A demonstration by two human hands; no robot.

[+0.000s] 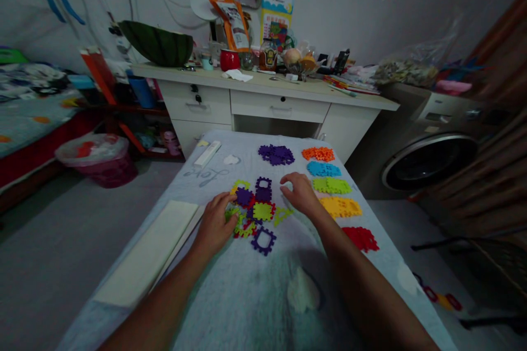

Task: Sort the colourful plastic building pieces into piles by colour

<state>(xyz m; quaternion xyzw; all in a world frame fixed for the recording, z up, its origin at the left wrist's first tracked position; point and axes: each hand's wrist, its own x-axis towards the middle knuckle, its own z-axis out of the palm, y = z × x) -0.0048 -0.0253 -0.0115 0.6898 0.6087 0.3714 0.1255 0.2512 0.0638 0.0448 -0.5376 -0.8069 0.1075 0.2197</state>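
My left hand (217, 218) rests at the left side of a mixed group of notched plastic building pieces. Its fingers are apart, with the fingertips by a purple piece (244, 196) and the thumb beside a lime green piece (233, 214). To the right, my right hand (300, 191) hovers with thumb and forefinger curved apart and nothing between them. Nearest to it are purple linked pieces (263, 193), a lime square (262, 211) with red edges, and a lime triangular piece (283, 214). A purple square frame (263, 241) lies at the near end of the group.
Sorted notched pieces lie at the right: orange (318, 154), blue (323, 169), lime (331, 185), yellow (341, 207) and red (361, 239). A purple heap (276, 154) sits farther back. Left are a long white board (150, 252) and a white narrow box (207, 154). A cluttered desk (280, 100) stands behind.
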